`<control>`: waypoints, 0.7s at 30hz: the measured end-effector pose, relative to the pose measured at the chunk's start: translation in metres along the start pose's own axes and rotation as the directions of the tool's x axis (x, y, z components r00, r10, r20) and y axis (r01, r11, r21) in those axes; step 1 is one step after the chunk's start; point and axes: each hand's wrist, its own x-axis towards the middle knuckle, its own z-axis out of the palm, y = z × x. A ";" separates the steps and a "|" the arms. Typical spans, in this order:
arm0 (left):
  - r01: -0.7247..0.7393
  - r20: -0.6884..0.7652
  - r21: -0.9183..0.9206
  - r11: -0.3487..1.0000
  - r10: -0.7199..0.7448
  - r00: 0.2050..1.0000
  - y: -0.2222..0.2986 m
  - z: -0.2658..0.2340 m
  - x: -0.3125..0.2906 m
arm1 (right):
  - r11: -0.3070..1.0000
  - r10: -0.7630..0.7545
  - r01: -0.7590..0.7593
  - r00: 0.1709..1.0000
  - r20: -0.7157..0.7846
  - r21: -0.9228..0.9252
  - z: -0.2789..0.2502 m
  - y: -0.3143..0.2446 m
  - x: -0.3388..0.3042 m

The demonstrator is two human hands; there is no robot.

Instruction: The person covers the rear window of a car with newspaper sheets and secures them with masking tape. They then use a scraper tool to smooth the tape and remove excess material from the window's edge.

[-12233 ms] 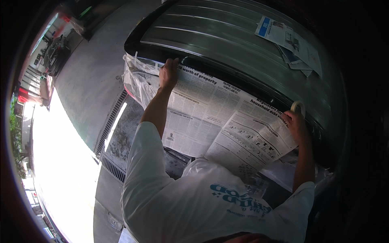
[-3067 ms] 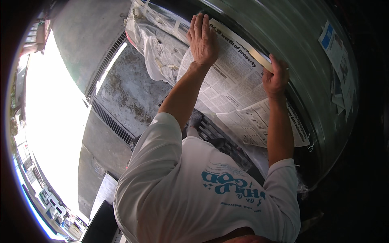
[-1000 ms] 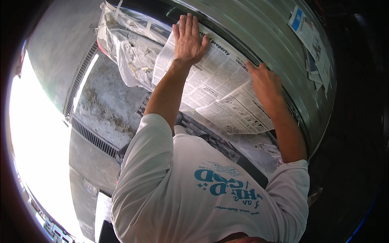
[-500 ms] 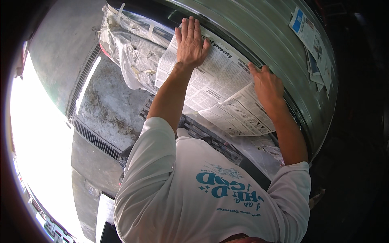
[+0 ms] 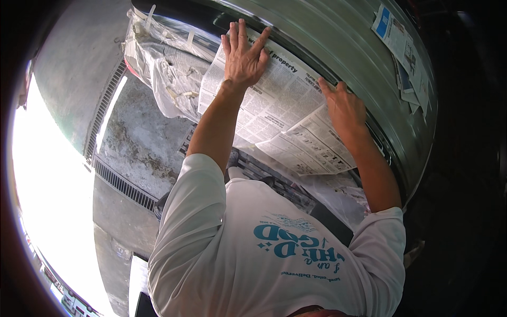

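A sheet of newspaper [image 5: 280, 100] lies along the side of a vehicle, its upper edge against the dark trim strip [image 5: 298, 55] below the silvery-green ribbed roof [image 5: 338, 47]. My left hand [image 5: 244, 61] rests on the upper left part of the sheet, fingers spread, tips on the dark trim. At the sheet's upper right edge is my right hand [image 5: 344, 108], one finger stretched onto the paper and the others bent near the trim. A folded lower part of the newspaper hangs towards me. What lies under the sheet is hidden.
More folded newspapers [image 5: 404, 55] lie on the roof at the right. Clear plastic sheeting [image 5: 171, 79] with bits of tape covers the vehicle at the left. A drain grate [image 5: 124, 182] crosses the concrete floor [image 5: 140, 134]. Bright light falls in from the far left.
The fingers of my left hand have spread, the index finger moving right along the upper edge. My right hand stays at nearly the same place on the newspaper. The view has shifted slightly.
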 end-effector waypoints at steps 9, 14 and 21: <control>0.025 -0.002 -0.004 1.000 -0.025 1.000 0.000 0.001 0.000 | 0.999 0.012 -0.012 1.000 0.001 0.036 0.000 -0.001 0.000; 0.056 0.027 0.001 0.998 -0.056 0.998 0.003 -0.001 0.001 | 1.000 -0.003 0.002 1.000 -0.022 -0.024 0.003 -0.002 -0.001; 0.123 0.006 0.080 0.989 -0.124 0.992 0.014 0.002 0.005 | 0.991 -0.022 0.006 0.992 -0.125 -0.131 0.011 -0.010 -0.003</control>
